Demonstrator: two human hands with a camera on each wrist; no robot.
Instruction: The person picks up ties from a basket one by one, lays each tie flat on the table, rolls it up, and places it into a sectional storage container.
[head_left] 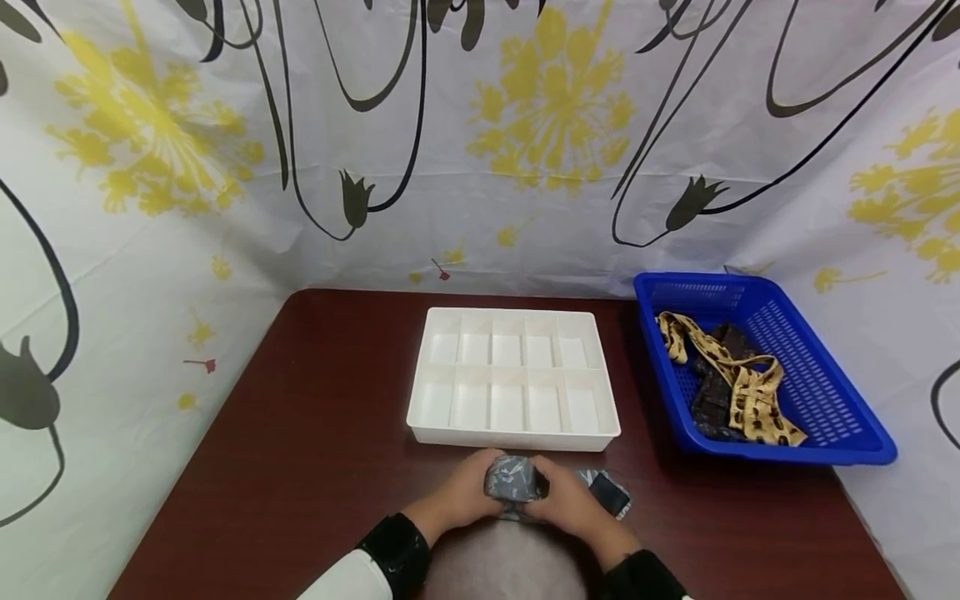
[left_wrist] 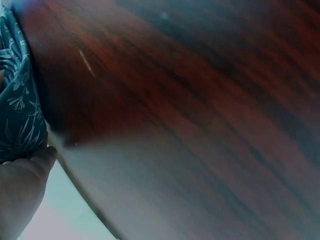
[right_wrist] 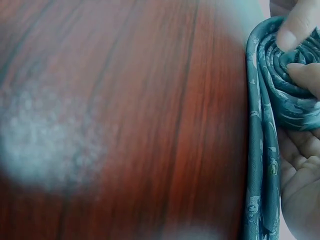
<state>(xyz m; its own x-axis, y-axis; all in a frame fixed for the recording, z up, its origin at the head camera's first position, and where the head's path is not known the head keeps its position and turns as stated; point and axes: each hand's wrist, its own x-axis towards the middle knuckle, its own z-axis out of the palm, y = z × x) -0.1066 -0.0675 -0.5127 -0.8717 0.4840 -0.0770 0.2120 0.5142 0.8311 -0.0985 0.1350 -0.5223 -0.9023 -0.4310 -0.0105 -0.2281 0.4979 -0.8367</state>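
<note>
Between my two hands is a grey-blue patterned necktie, rolled into a coil just in front of the white tray. My left hand grips the coil's left side; in the left wrist view the cloth shows at the left edge. From the right, my right hand holds the same roll. The tie's loose end, with a dark patch, lies flat on the table beyond that hand. Layers of the spiral show in the right wrist view, with fingertips pressed against its side.
A white tray with two rows of compartments stands on the dark wooden table. To its right is a blue basket with a yellow spotted cloth strip and dark folded cloth in it. Patterned sheeting hangs around the table.
</note>
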